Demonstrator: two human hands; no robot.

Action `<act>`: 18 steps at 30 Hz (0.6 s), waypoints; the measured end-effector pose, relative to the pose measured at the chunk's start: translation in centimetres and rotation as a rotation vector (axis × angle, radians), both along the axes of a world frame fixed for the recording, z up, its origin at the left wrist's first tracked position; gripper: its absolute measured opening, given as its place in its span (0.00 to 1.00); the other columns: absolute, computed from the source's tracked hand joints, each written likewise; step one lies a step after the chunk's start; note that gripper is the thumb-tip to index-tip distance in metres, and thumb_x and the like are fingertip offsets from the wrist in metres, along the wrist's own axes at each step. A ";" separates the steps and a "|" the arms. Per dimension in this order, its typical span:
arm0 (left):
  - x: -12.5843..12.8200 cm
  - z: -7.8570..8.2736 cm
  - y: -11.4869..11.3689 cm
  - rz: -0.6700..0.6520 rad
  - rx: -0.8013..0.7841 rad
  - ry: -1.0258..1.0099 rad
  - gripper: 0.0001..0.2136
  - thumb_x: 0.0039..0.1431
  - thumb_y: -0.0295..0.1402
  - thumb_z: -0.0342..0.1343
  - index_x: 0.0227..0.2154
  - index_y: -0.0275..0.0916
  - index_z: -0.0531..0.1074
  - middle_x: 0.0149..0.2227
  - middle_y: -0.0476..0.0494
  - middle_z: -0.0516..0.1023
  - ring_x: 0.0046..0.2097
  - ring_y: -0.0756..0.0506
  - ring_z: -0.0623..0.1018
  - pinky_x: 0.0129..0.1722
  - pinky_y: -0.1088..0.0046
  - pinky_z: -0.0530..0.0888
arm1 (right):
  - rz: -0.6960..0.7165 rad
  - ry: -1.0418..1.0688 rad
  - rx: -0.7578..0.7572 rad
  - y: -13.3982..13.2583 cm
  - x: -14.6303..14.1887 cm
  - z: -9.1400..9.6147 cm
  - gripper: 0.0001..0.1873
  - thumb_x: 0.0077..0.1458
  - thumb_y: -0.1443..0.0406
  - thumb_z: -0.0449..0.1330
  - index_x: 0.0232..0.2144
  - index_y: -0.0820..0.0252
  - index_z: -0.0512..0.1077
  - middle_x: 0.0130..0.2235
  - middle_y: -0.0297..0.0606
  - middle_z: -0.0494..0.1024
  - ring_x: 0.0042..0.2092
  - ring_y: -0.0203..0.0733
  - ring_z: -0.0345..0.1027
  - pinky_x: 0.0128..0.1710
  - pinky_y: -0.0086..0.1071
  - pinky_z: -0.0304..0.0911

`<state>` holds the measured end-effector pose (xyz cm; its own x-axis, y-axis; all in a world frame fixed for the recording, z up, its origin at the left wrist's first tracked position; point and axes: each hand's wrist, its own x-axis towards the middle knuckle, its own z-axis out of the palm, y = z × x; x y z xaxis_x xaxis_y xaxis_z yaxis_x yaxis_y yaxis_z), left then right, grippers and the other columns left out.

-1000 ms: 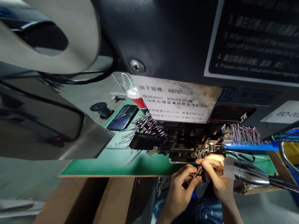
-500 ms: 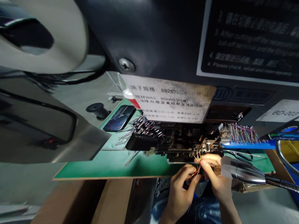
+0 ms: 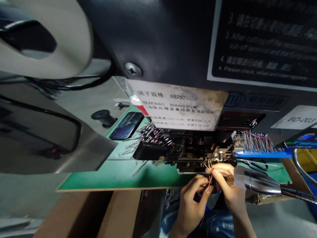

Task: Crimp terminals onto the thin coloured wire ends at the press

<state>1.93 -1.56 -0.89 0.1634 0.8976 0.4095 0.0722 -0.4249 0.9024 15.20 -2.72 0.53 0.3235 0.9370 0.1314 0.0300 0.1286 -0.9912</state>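
Dark mach. housing fills top of view, w/ a Phillips screw, black instr. plate in Chinese + English, and white "BD-003" label at R. Stained paper spec sheet hangs below it. Brushed steel panel at L, beige curved housing above it, black cable between. Green-topped table runs across mid-view, brown cardboard box under its edge, grey floor at btm L. Chrome gooseneck fixture at R, yellow + blue bin behind. Light's dim, soft glare on the steel
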 end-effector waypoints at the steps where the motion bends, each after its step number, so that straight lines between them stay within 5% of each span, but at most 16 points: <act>1: 0.0 0.0 0.0 0.002 0.001 0.000 0.10 0.63 0.20 0.60 0.40 0.43 0.80 0.36 0.50 0.83 0.34 0.49 0.85 0.36 0.84 0.82 | 0.000 0.001 -0.003 0.0 0.0 0.1 0.07 0.67 0.59 0.65 0.42 0.49 0.84 0.41 0.40 0.88 0.43 0.52 0.81 0.44 0.44 0.77; 18: 0.0 -0.1 -0.2 0.017 0.005 0.004 0.10 0.63 0.21 0.60 0.40 0.42 0.80 0.35 0.49 0.84 0.34 0.49 0.86 0.36 0.84 0.82 | 0.006 0.019 0.007 0.3 0.1 -0.6 0.05 0.66 0.60 0.66 0.42 0.48 0.83 0.38 0.37 0.89 0.36 0.46 0.82 0.36 0.37 0.79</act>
